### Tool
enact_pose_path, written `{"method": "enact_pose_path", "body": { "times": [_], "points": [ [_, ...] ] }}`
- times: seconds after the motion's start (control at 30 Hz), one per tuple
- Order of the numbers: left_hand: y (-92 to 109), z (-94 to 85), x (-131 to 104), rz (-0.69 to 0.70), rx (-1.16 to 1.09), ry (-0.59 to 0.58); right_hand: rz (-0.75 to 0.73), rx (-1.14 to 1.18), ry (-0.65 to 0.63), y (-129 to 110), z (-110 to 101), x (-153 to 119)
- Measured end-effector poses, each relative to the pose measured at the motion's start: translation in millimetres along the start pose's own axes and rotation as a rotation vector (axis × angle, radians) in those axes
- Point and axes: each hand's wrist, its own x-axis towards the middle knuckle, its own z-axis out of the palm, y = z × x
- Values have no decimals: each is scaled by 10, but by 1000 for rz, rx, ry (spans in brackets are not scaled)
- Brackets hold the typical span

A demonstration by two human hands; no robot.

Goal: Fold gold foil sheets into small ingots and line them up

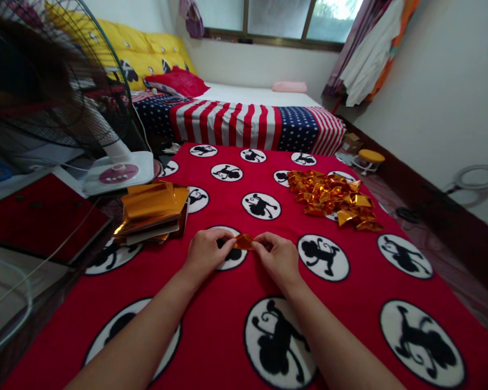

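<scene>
Left grip (209, 250) and right grip (277, 257) pinch folded gold foil (244, 242).

Red cloth (211, 325), black monkeys in white circles; foil sheets (154, 203) seemingly orange-gold.

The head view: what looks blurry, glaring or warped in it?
Head view: the fan head is smeared, likely by motion; the window is brightest, its right pane washed out; the foil pieces glint sharply; the forearms look stretched, probably by a wide lens.
</scene>
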Motion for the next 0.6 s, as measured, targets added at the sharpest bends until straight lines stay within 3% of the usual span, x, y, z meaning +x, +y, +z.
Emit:
{"method": "enact_pose_path", "body": {
  "times": [0.43,0.6],
  "points": [
    [44,-13,-17,14,264,4,39,-150,-2,-84,-14,28],
    [68,-21,-5,-42,315,-33,68,-185,2,-114,-26,25]
  ]
}}
